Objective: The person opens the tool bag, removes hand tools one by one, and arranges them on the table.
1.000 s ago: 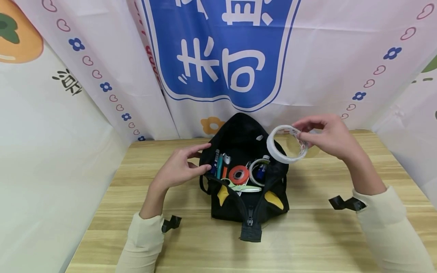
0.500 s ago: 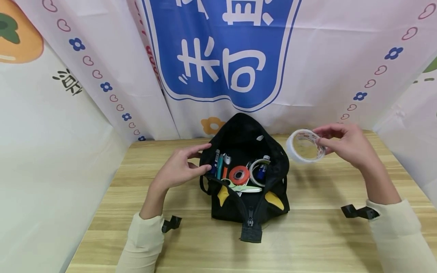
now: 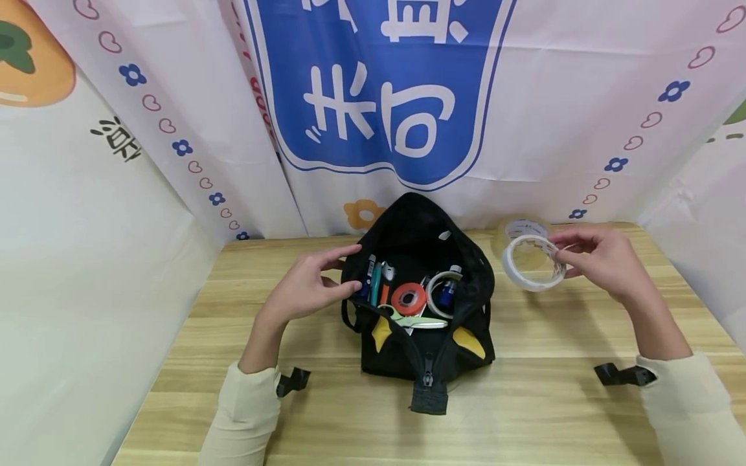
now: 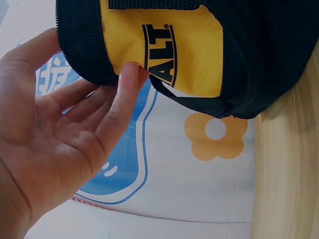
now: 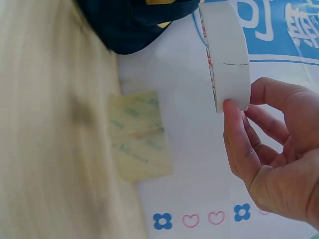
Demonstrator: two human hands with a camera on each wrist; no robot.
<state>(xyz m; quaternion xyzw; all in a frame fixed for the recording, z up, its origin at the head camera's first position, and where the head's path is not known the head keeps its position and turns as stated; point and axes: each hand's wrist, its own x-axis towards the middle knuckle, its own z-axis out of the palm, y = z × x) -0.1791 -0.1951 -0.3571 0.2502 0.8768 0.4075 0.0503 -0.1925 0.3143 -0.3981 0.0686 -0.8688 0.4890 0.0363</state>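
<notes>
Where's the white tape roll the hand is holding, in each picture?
Head: the white tape roll is right of the middle, in the right hand.
Left wrist: not in this one.
Right wrist: at the top, right of the middle.
Shared landmark: the dark bag shows in all three views.

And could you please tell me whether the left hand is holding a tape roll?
No, the left hand holds the edge of the bag, while the right hand pinches a white tape roll.
</notes>
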